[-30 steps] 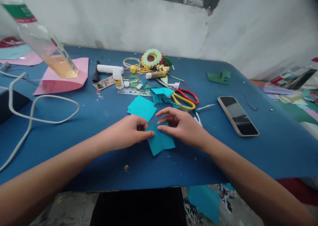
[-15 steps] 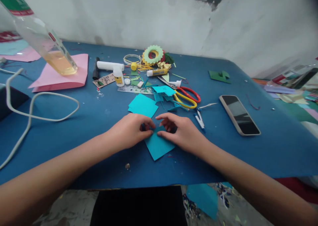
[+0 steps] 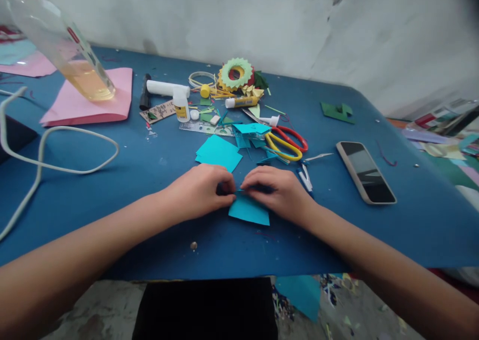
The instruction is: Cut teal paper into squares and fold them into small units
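1. Currently, the left hand and right hand each keep a thumb-and-finger grip on the far edge of the blue sheet.
2. Sheet location: at the front of the desk, on the near side of the scissors and to their left.
3. Change: a corner pointed at the desk's front edge half a second ago; a straight side now faces it.
4. Meaning: the sheet appears to have been turned or tilted, placing an edge under the fingers. Any crease there is hidden.
5. Left of the scissors: paper stack.
6. Farther left and behind them: glue bottle.
7. Right of them: phone.
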Available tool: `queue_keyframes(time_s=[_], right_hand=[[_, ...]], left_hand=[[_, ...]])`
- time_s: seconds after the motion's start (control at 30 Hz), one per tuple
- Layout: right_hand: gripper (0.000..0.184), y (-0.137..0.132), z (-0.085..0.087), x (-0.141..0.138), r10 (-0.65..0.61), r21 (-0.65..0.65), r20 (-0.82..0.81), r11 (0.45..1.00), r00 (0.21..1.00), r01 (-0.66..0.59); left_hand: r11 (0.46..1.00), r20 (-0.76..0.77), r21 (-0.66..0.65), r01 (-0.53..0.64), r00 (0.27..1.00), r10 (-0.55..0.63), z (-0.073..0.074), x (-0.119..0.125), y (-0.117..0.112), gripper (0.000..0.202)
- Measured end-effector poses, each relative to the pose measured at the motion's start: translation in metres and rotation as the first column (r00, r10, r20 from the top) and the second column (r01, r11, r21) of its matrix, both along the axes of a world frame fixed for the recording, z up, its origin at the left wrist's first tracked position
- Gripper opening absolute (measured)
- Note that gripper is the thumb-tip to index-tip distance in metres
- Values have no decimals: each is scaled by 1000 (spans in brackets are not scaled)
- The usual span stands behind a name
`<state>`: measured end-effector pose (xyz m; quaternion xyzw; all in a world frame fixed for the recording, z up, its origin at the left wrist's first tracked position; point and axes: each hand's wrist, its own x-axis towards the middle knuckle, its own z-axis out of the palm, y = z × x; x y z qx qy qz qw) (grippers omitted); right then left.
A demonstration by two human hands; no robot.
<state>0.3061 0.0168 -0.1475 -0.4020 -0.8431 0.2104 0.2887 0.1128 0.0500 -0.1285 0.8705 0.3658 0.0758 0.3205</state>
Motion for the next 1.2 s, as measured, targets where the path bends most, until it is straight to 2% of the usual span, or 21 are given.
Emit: queue_keyframes(time_s=[0.1, 0.2, 0.33, 0.47, 0.63, 1.03, 1.2], right_hand=[[12, 1, -7, 8, 86, 116, 35, 989, 996, -89], [16, -1, -11, 16, 159, 219, 89, 960, 983, -175], [18, -2, -11, 23, 191, 298, 189, 923, 963, -242], [20, -1, -9, 24, 199, 355, 278, 888, 940, -293], [23, 0, -5, 24, 224, 364, 340, 864, 914, -347], [30, 0, -4, 27, 231, 385, 391, 838, 891, -387], [29, -1, -5, 26, 196, 383, 428, 845, 882, -374]], left_hand=[[999, 35, 2, 39, 999, -39, -2, -1, 2, 11], [990, 74, 40, 135, 988, -137, -3, -3, 4, 12], [964, 66, 116, 238, 967, -247, -4, -6, 6, 16], [941, 9, 182, 285, 957, -291, -3, -8, 5, 17], [905, -65, 246, 347, 938, -342, -1, -9, 4, 18], [837, -269, 335, 432, 896, -354, 2, -6, -1, 21], [834, -350, 368, 411, 892, -285, 4, -8, -7, 22]])
